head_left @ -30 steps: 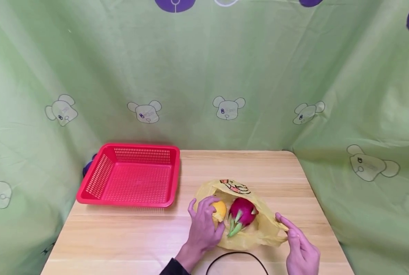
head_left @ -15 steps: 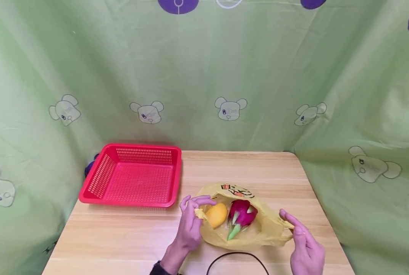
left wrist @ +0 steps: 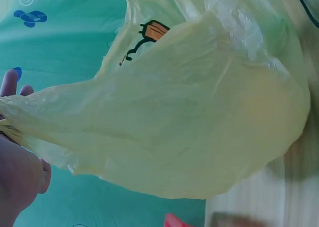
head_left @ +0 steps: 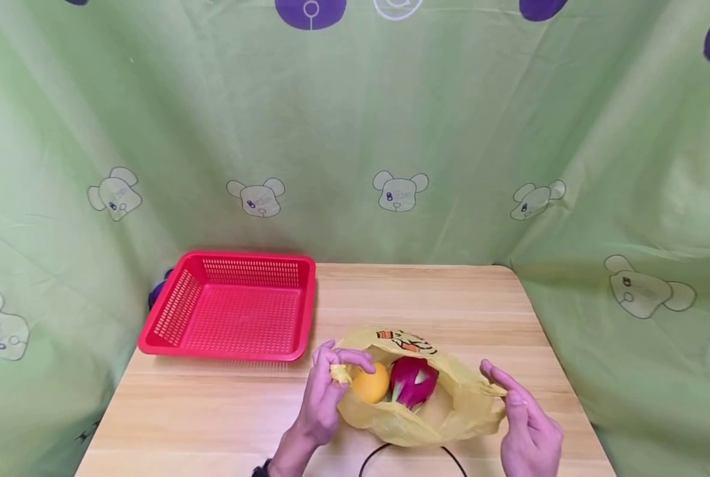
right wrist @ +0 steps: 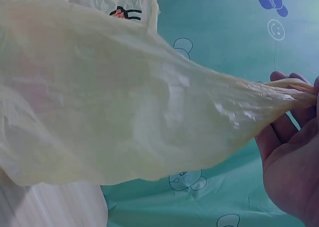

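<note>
Head view, pinching the yellow plastic bag (head_left: 411, 429) by its gathered ends with left hand (head_left: 321, 404) and right hand (head_left: 530, 430), on or just above the wooden table (head_left: 444, 291), nearer than the red basket (head_left: 244, 321) and right of it. Probably at the lift-or-settle step with orange-yellow fruit (head_left: 370, 384) and dragon fruit (head_left: 414, 379) inside, so likely calling for an even pull next. Stretched lengthwise from hand to hand, mouth-up and tipped toward the camera.
</note>
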{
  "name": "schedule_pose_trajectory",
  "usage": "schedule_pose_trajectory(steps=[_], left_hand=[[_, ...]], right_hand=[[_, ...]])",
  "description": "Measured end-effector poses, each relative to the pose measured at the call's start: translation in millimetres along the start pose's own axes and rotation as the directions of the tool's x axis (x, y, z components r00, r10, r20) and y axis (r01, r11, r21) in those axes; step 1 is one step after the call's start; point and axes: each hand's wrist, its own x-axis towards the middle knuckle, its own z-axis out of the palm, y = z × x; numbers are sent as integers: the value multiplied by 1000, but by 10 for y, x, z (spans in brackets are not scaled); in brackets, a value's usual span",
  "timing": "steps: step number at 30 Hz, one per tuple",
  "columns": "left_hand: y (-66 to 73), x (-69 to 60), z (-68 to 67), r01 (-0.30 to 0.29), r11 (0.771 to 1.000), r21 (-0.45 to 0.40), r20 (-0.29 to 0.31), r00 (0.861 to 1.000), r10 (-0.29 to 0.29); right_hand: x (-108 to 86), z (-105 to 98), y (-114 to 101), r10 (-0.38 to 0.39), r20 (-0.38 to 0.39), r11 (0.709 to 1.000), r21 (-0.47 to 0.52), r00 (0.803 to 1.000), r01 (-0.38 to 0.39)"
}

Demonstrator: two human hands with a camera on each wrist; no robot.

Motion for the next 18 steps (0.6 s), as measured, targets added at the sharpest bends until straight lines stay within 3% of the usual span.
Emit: schedule_pose_trajectory(steps=[2, 8, 12, 18], left_hand=[[32, 7, -4, 13, 999, -33, 5, 1000, -13], [142, 23, -17, 66, 991, -113, 16, 998, -64], [209, 33, -28, 82, 982, -169, 35, 996, -77], [251, 34, -21, 108, 944, -310, 78, 993, -89]], right_hand=[[-6, 0, 36, -7, 9, 1000, 18, 1000, 7], [-22, 70, 7, -24, 53, 998, -61, 998, 27], [6, 179, -104, -117, 104, 992, -31, 988, 121], [85, 334, -295, -228, 169, 973, 6, 959, 231]])
